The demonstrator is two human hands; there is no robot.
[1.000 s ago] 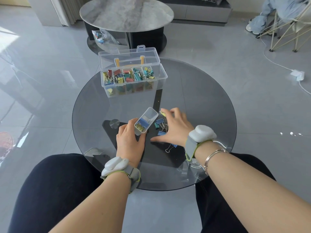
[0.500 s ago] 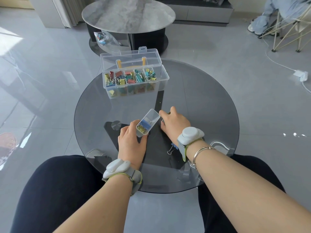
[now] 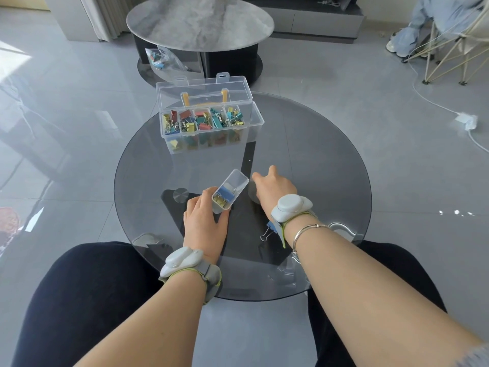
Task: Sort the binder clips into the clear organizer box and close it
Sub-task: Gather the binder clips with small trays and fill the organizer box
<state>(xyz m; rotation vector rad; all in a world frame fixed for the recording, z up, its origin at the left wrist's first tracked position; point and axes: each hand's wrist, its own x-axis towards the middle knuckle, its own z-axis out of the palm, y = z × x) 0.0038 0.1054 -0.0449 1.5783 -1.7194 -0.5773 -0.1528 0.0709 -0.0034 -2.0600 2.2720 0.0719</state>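
A person sits at a round smoked-glass table (image 3: 304, 154). The left hand (image 3: 205, 223) grips a small clear plastic insert tray (image 3: 229, 192), tilted, with blue and gold binder clips inside. The right hand (image 3: 272, 188) rests knuckles-up on the glass beside it, fingers curled under; whether they hold anything cannot be told. One blue binder clip (image 3: 270, 230) lies by the right wrist. The clear organizer box (image 3: 211, 117), lid raised, stands at the table's far side, its compartments full of coloured clips.
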